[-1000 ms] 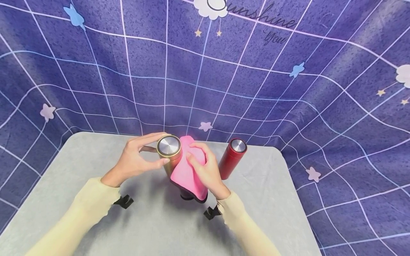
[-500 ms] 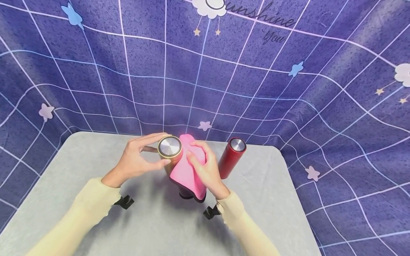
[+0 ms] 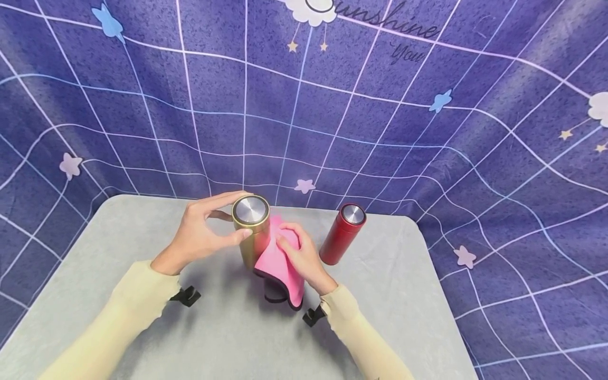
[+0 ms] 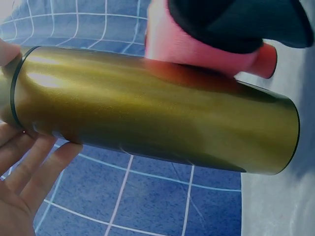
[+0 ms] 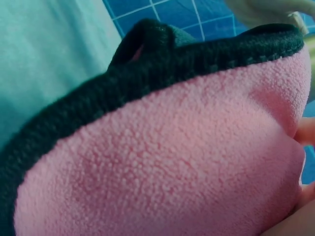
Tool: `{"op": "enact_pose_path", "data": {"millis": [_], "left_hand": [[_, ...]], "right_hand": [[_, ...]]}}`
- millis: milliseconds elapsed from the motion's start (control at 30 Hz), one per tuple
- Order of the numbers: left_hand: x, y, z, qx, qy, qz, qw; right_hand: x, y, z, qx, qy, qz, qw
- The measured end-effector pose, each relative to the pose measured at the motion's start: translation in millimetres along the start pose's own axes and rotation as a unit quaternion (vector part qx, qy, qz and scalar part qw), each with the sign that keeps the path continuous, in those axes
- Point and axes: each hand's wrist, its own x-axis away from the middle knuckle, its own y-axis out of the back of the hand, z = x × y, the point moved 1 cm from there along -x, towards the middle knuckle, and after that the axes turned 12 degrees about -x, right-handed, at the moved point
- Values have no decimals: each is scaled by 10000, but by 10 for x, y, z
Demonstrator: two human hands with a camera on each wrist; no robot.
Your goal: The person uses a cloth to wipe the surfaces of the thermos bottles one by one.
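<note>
A gold thermos flask (image 3: 253, 243) with a brushed silver lid top stands upright in the middle of the head view. My left hand (image 3: 204, 227) grips it near the lid, thumb in front and fingers behind. Against its right side lies a pink cleaning cloth (image 3: 277, 258) with dark edging, pinched in my right hand (image 3: 304, 258). In the left wrist view the gold flask (image 4: 157, 113) spans the picture, the cloth (image 4: 182, 46) touching its side. Fuzzy pink cloth (image 5: 167, 152) fills most of the right wrist view, hiding most of the right fingers.
A red thermos flask (image 3: 339, 237) stands on the grey table (image 3: 228, 338), to the right of my right hand. Behind the table hangs a purple-blue curtain (image 3: 214, 126) with a grid and stars. Black straps (image 3: 187, 296) show at the wrists.
The cloth and right hand have slid a little down the gold flask's side, uncovering more of it. The left hand keeps its grip near the lid, slightly higher in view.
</note>
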Motion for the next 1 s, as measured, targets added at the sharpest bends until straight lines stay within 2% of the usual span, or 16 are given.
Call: {"op": "enact_pose_path", "data": {"millis": [267, 533, 600, 733, 833, 1000], "left_hand": [[-132, -38, -11, -143, 24, -12, 9999], [-146, -72, 4, -192, 85, -64, 9998], [-153, -69, 8, -180, 93, -96, 9997], [-173, -57, 13, -176, 180, -162, 9996], [-182, -52, 23, -148, 398, -209, 9989], [-177, -57, 48, -68, 892, -210, 9958]], "right_hand": [[-73, 9, -251, -187, -453, -135, 9987], [-84, 12, -462, -346, -814, -105, 9960], [-81, 18, -492, -247, -771, -97, 9967], [-56, 20, -502, 260, -413, -153, 9987], [-27, 15, -473, 613, -87, -298, 9976], [37, -3, -355, 692, 283, -418, 9963]]}}
